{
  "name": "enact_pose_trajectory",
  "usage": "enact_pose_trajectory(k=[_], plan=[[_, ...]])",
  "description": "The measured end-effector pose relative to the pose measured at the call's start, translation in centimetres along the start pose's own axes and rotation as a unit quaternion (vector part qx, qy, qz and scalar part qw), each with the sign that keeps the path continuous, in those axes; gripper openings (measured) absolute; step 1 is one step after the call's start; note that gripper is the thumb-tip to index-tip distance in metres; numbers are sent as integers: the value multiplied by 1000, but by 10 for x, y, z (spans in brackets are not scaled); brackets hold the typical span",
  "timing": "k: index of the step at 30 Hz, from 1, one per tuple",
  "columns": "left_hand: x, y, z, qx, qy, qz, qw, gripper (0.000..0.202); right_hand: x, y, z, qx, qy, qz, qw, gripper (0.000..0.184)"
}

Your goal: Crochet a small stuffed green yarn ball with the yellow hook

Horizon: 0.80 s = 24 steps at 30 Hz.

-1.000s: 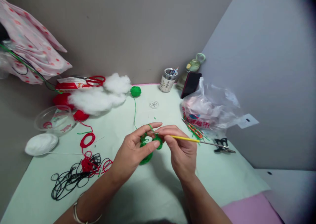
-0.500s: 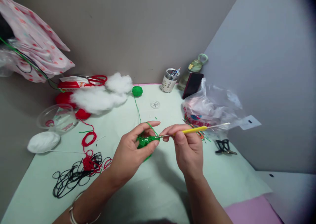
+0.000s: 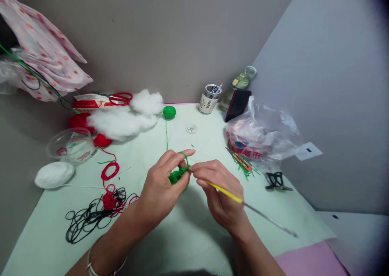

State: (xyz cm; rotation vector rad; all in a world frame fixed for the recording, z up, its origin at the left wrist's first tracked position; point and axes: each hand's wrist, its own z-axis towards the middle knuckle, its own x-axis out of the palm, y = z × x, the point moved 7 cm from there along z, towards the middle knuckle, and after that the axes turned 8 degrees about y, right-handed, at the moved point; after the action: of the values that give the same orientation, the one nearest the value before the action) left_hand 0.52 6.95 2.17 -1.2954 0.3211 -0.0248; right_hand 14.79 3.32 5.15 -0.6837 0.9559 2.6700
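Observation:
My left hand (image 3: 164,182) pinches a small green crochet piece (image 3: 174,177) between thumb and fingers, and green yarn loops over its raised index finger. From there the strand runs back to a green yarn ball (image 3: 169,112). My right hand (image 3: 223,193) is closed on a yellow-handled crochet hook (image 3: 226,192). The hook's working tip meets the green piece by my left fingertips, partly hidden there. Its other metal end points down to the right, toward my right forearm.
White stuffing (image 3: 121,122) and red scissors (image 3: 120,99) lie back left. Tangled black cord (image 3: 88,219) and a white yarn ball (image 3: 54,174) lie left. A plastic bag (image 3: 264,134), orange thread snips (image 3: 243,162), a black hair clip (image 3: 278,181), a phone (image 3: 238,105) and a pen tin (image 3: 209,99) stand or lie right.
The crochet hook has swung, its rear end dropping from upper right to lower right. My right hand has turned with it and moved slightly lower, uncovering the orange snips.

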Motion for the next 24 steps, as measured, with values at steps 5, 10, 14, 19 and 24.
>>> enact_pose_trajectory(k=[5, 10, 14, 19, 24], plan=[[2, -1, 1, -10, 9, -16, 1000, 33, -1, -9, -2, 30, -15, 59, 998, 19], [0, 2, 2, -4, 25, 3, 1000, 27, 3, -9, -3, 20, 19, 31, 999, 20], [0, 2, 4, 14, 39, 27, 999, 30, 11, 3, -4, -34, 35, -132, 990, 20], [3, 12, -1, -88, 11, -106, 990, 36, 14, 7, -12, -48, -16, -228, 972, 36], [28, 23, -8, -194, 100, -369, 903, 52, 8, 6, -19, -46, -64, -206, 975, 42]])
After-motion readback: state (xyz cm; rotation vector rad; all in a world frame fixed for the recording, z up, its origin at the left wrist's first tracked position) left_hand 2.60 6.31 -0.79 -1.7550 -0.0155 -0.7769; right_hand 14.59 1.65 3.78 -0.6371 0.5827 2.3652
